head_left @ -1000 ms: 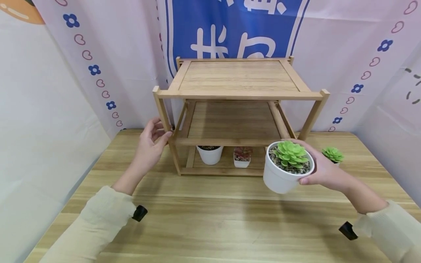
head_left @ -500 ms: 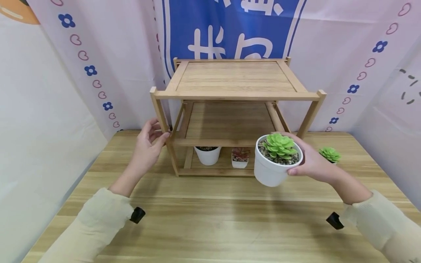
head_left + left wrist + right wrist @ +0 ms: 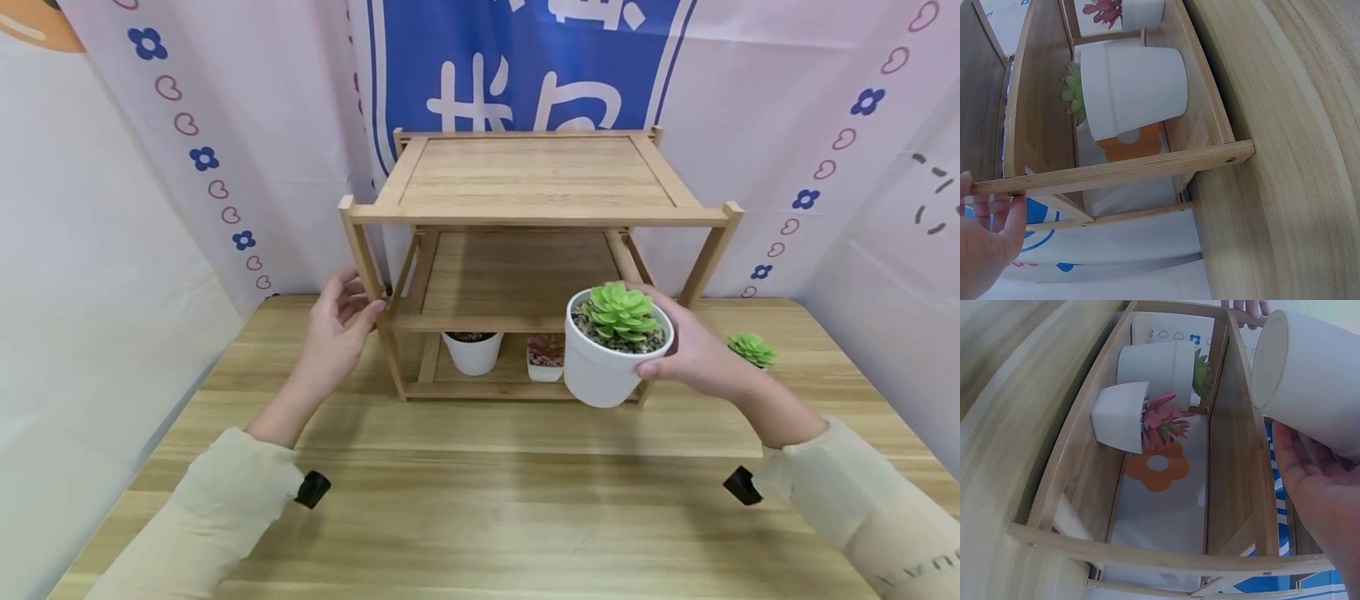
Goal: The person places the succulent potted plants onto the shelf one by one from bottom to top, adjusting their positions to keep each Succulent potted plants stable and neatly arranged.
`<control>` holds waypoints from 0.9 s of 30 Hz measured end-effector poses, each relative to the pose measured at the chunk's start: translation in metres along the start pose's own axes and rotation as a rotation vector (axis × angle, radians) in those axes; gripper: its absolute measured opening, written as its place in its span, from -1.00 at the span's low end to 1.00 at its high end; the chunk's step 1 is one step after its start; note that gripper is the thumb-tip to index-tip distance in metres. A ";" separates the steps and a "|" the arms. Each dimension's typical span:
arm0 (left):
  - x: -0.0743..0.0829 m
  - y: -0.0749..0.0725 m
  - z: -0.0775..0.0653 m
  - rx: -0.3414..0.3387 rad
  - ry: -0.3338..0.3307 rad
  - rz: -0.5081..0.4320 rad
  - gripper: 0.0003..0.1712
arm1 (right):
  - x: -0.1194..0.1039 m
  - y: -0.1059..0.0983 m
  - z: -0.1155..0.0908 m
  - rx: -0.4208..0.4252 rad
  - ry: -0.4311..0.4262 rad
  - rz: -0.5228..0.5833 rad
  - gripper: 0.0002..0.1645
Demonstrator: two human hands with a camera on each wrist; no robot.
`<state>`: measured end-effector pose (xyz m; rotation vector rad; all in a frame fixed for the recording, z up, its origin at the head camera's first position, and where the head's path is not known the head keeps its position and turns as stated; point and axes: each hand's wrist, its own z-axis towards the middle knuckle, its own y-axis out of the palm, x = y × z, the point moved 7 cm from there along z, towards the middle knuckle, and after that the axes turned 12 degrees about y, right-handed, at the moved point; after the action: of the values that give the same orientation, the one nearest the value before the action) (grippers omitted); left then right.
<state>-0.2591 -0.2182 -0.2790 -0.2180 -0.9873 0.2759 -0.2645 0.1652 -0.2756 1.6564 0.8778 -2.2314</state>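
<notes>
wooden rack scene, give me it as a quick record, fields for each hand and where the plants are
rack: wooden, three tiers, standing on the table
left hand: holds the rack's left front post
right hand: holds the potted green succulent, raised in front of the rack
bottom tier: round white pot with a green plant; red succulent in a white pot
right of rack: another green succulent, its pot mostly hidden
</notes>
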 end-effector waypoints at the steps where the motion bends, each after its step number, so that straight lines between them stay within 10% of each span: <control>1: 0.000 0.000 0.000 0.002 0.004 0.001 -0.44 | -0.001 0.000 0.001 0.007 0.001 -0.011 0.12; 27: -0.001 0.000 0.000 0.003 -0.017 0.000 -0.45 | -0.022 0.008 0.039 0.185 0.152 -0.086 0.07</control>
<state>-0.2594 -0.2187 -0.2800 -0.2134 -1.0037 0.2795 -0.2834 0.1324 -0.2504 1.9266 0.8124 -2.3310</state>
